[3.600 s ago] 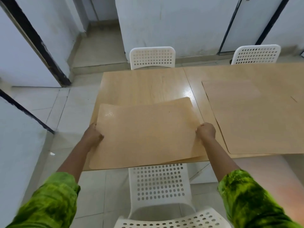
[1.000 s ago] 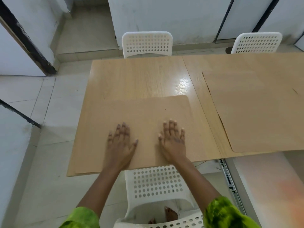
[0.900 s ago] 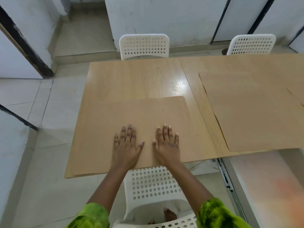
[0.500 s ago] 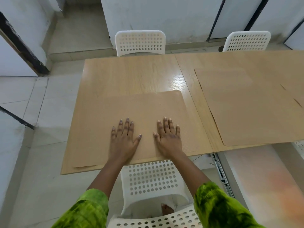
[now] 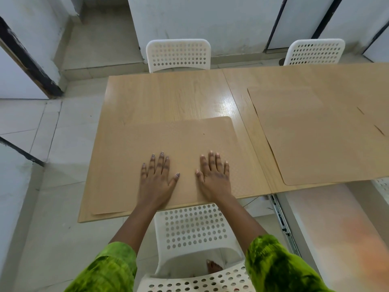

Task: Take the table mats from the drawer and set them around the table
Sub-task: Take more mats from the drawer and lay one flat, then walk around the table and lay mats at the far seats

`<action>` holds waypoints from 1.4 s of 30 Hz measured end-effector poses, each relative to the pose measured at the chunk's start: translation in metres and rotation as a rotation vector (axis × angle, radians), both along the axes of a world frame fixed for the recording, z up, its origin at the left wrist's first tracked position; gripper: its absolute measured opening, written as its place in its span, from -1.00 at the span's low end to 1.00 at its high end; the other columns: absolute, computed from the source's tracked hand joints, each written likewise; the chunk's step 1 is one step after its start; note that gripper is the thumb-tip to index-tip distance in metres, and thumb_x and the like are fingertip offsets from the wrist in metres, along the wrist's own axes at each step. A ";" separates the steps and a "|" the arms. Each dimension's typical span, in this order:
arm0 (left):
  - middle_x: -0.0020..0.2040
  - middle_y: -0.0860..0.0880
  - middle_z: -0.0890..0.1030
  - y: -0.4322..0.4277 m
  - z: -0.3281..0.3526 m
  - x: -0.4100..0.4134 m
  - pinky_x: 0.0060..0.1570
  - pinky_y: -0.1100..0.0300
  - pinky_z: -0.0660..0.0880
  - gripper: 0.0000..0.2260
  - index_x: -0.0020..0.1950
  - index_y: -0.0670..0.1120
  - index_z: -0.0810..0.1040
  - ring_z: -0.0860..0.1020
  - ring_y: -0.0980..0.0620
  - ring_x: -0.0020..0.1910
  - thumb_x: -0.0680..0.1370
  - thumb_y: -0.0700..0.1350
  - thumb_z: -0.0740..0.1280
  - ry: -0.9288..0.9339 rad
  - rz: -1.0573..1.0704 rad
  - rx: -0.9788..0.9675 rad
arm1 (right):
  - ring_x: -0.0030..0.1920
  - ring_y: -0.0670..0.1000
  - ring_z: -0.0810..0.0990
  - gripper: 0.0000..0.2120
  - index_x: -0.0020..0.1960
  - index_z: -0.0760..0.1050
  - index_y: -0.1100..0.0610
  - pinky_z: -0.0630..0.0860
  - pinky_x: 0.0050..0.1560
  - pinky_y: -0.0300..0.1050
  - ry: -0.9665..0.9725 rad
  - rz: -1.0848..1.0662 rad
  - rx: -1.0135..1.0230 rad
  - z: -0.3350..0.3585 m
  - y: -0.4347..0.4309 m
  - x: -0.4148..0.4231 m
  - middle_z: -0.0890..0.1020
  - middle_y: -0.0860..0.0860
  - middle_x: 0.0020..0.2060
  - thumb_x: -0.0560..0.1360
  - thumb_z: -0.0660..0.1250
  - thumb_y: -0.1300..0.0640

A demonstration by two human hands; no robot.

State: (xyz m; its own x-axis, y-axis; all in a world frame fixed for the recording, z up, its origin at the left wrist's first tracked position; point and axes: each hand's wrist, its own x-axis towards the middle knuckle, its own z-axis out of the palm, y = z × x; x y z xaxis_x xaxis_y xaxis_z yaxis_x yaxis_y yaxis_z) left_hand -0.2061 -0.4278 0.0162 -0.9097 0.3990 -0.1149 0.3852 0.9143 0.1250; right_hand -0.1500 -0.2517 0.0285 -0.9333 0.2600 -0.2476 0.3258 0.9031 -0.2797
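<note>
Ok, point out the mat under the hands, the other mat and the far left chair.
Near mat (image 5: 168, 142), head view, bare upper middle.
Second mat (image 5: 320, 140), head view, centre.
Far left chair (image 5: 178, 54), head view, backrest.

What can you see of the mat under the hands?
The mat is a thin tan rectangular sheet with rounded corners and a faintly textured, matte face. It lies flat along the near edge of the wooden table, in front of a white chair. The left hand and right hand press flat on it.
</note>
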 end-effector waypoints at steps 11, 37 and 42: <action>0.57 -0.06 0.07 0.041 0.046 -0.005 0.50 0.05 -0.07 -0.45 0.54 -0.11 0.05 -0.01 -0.02 0.55 0.62 0.12 0.01 -0.160 0.008 0.152 | 0.43 0.06 0.22 -0.60 0.42 0.30 0.17 0.18 0.44 -0.06 0.296 -0.253 -0.291 0.028 0.028 0.006 0.37 0.08 0.40 0.59 0.07 0.20; 0.26 -0.06 0.54 0.189 0.098 0.028 0.19 0.10 0.42 -0.70 0.27 -0.11 0.51 0.49 -0.03 0.22 0.61 -0.09 0.14 -0.373 -0.104 0.455 | 0.11 0.09 0.53 -0.68 0.20 0.48 0.18 0.41 -0.02 -0.14 0.244 -0.547 -0.402 0.060 0.151 0.046 0.57 0.09 0.16 0.50 0.12 0.24; 0.24 -0.10 0.56 0.109 0.097 0.014 0.19 0.09 0.41 -0.73 0.23 -0.15 0.53 0.50 -0.06 0.22 0.60 -0.12 0.17 -0.382 -0.027 0.528 | 0.07 0.08 0.56 -0.70 0.17 0.50 0.17 0.46 0.00 -0.10 0.257 -0.595 -0.526 0.059 0.084 0.032 0.60 0.08 0.11 0.52 0.11 0.24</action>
